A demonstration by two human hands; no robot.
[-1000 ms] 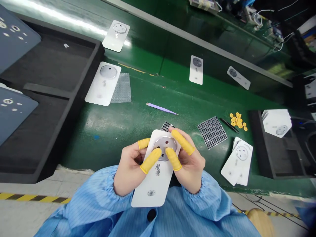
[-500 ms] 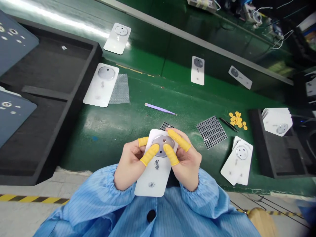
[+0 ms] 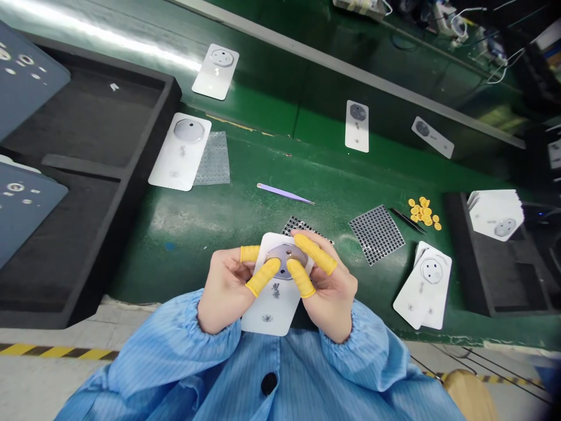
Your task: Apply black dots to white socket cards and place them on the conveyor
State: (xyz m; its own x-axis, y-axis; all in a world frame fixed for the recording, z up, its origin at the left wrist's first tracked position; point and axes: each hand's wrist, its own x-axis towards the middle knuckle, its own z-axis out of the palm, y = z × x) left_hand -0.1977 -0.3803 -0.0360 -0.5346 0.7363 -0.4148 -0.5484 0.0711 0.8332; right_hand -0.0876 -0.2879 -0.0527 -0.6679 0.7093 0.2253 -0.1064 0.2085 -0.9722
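Observation:
A white rectangular panel with a grey octagonal part near its top and dark printed marks is held in front of my body. My left hand grips its left edge, the thumb pressed on the octagonal part. On the right edge my right hand does the same, its thumb close to the other. Both hands wear yellow finger cots on thumbs and some fingers. Just beyond the panel's top lies a sheet of small black dots, partly covered. Purple tweezers rest farther up the green table.
Black trays stand left and right. To the right lie another dotted sheet, black tweezers, yellow finger cots and stacked white panels. A white panel overlaps a translucent sheet; more panels lie on the far strip.
The held panel and both hands have shifted slightly left, and the panel tilts a little differently. More of the dotted sheet behind it shows. Panels on the far strip have slid slightly right.

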